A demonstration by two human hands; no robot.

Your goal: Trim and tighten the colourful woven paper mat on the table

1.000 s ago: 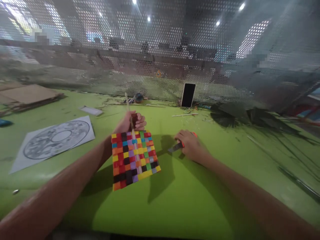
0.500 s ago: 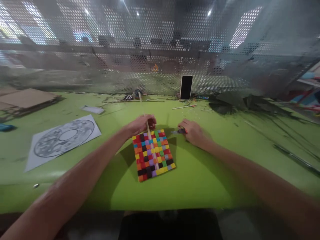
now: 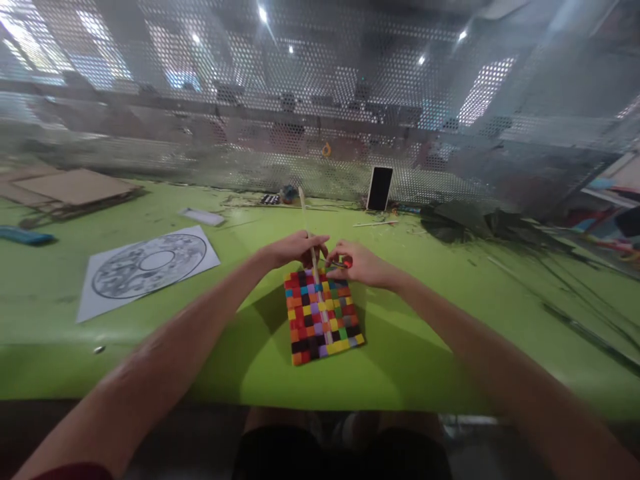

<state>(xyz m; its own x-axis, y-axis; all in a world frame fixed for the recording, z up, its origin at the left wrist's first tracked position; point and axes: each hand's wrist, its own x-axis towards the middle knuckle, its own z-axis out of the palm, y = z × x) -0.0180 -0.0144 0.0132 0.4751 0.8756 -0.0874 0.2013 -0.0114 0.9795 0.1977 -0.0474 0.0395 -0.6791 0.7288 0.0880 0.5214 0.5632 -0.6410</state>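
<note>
A square mat woven from many-coloured strips (image 3: 305, 320) lies on the green table. A pale flat strip (image 3: 303, 207) runs down through its weave and sticks up past the far edge. At that edge my left hand (image 3: 300, 250) is closed around the strip, thumb and fingers bent. My right hand (image 3: 365, 263) is closed on small scissors (image 3: 348, 262) with a red and dark handle. Their tip is close to my left fingers and the strip; the blades are mostly hidden, so I cannot tell whether they touch it.
On the left lie a printed sheet with a ring pattern (image 3: 155, 267), cardboard pieces (image 3: 80, 187) and a blue tool (image 3: 25, 235). A phone (image 3: 380, 189) leans against the perforated metal screen (image 3: 225, 147). Dark leaves (image 3: 465, 223) and long stems (image 3: 590, 337) lie on the right.
My right hand has moved left with the scissors, from beside the mat to its far edge near my left hand. My left hand stays on the strip. The view has shifted slightly.
</note>
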